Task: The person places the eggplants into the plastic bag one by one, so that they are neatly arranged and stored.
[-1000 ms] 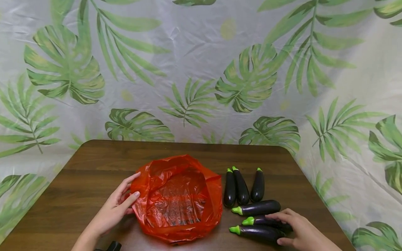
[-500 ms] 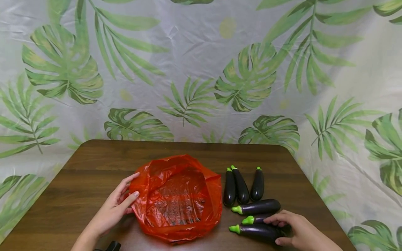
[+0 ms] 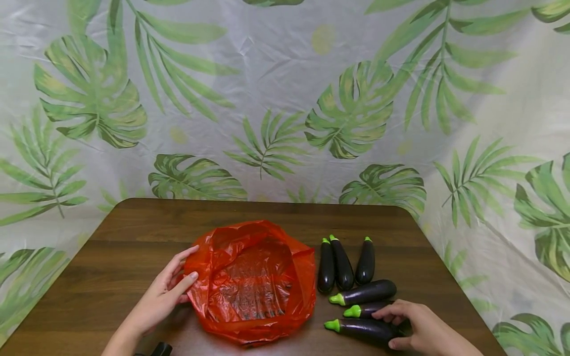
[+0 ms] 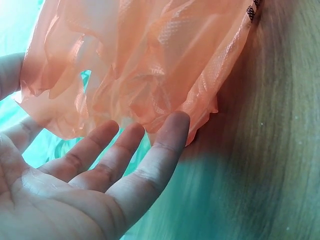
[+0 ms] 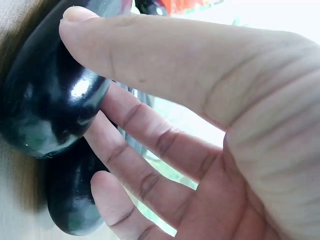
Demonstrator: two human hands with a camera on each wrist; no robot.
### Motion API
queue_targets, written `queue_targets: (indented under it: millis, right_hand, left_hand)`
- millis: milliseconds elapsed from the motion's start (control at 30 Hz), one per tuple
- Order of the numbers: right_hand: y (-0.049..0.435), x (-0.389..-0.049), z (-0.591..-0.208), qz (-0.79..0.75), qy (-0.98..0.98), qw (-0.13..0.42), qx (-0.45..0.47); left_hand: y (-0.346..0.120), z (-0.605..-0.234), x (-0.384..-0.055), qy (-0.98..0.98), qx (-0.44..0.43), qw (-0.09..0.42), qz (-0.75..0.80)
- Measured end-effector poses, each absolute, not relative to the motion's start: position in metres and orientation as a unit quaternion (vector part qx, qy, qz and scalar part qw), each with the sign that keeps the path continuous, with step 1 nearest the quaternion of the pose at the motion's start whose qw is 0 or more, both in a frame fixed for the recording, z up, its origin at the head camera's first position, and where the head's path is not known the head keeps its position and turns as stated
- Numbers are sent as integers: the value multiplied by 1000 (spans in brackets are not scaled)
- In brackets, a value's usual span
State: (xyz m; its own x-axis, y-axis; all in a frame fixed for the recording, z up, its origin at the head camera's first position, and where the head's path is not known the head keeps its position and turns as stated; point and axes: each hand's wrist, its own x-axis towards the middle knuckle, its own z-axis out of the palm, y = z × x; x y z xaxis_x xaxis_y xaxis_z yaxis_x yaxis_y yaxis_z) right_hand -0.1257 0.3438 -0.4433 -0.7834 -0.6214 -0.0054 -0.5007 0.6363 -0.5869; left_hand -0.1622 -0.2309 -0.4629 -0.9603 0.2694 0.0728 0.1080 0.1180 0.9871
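Note:
A red plastic bag lies with its mouth spread on the table, its left side held by my left hand. The left wrist view shows thin film between the thumb side and the other fingers. My right hand has its thumb against the nearest eggplant and its fingers on the far side, touching the second eggplant. In the right wrist view the thumb lies along the glossy near eggplant. The right index fingertip is partly hidden.
A third sideways eggplant lies just beyond these two. Further back several eggplants stand lengthwise, right of the bag. A black object shows at the front edge. The wooden table meets a leaf-print cloth behind.
My right fingers have drawn back slightly along the second eggplant, showing more of its far end. The third sideways eggplant has tilted a little. My left hand and the bag stay in place.

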Motion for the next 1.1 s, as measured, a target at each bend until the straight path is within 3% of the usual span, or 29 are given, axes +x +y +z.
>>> queue_targets:
  millis: [233, 633, 1100]
  right_hand:
    - [343, -126, -443, -301, 897, 135, -293]
    - [337, -127, -441, -287, 908, 135, -273]
    - [341, -130, -446, -315, 879, 141, -329]
  left_hand:
    - [-232, -466, -164, 745, 130, 61, 652]
    - [-232, -466, -164, 744, 125, 62, 653]
    - [-231, -467, -164, 737, 120, 72, 661]
